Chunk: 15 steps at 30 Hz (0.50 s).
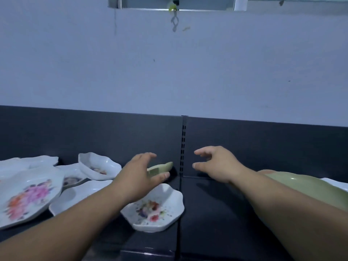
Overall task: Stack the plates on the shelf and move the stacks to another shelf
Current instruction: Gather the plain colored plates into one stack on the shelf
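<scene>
Several white plates with flower prints lie on the dark shelf (212, 213): a big one (28, 193) at the left, a scalloped dish (98, 166) at the back, a small one (156, 208) under my left wrist. A small green dish (162, 167) stands tilted near the back panel. My left hand (139, 172) reaches around it with fingers above and thumb below, spread and not clearly touching. My right hand (216, 164) hovers with relaxed fingers right of the slotted upright, holding nothing. A larger green plate (310, 189) lies partly hidden behind my right forearm.
A slotted upright (182, 147) splits the dark back panel into left and right bays. More white plates (75, 194) overlap at the left; a white edge (337, 182) shows at the far right. Above is a pale wall with a hook (174, 23).
</scene>
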Motion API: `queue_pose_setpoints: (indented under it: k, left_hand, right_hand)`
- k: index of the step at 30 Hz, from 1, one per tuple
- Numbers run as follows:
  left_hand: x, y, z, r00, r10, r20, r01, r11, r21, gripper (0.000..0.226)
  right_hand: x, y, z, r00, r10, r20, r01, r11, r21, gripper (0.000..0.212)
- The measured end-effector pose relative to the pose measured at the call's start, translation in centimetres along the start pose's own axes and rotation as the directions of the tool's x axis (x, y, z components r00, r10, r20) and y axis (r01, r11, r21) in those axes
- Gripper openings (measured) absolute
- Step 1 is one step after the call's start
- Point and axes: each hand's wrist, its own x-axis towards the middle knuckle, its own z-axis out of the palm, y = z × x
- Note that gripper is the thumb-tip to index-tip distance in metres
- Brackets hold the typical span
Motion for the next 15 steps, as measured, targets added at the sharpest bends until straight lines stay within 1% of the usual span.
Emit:
queue_pose_setpoints:
  k: [5,8,11,15]
  left_hand:
    - [1.3,-4.9,-2.6,0.996,-0.061,0.061,0.06,0.998,0.018,0.074]
    - [2.2,-6.9,-3.0,0.983,-0.091,0.156,0.085,0.995,0.045,0.081]
    - [3.0,-8.1,-2.9,0.962,-0.105,0.254,0.089,0.993,0.073,0.083]
    - [3.6,-8.9,-2.7,0.951,-0.087,0.297,0.065,0.994,0.084,0.082]
  right_hand:
    - [2.2,-2.9,4.0,0.999,0.012,0.041,-0.011,1.0,-0.015,0.048]
    - [3.4,-3.9,6.3,0.998,0.048,0.04,-0.049,0.999,0.018,0.05]
    - [4.3,-4.4,8.1,0.994,0.1,0.047,-0.103,0.992,0.067,0.051]
    - [4.9,-4.8,9.6,0.983,0.174,0.057,-0.178,0.98,0.091,0.058]
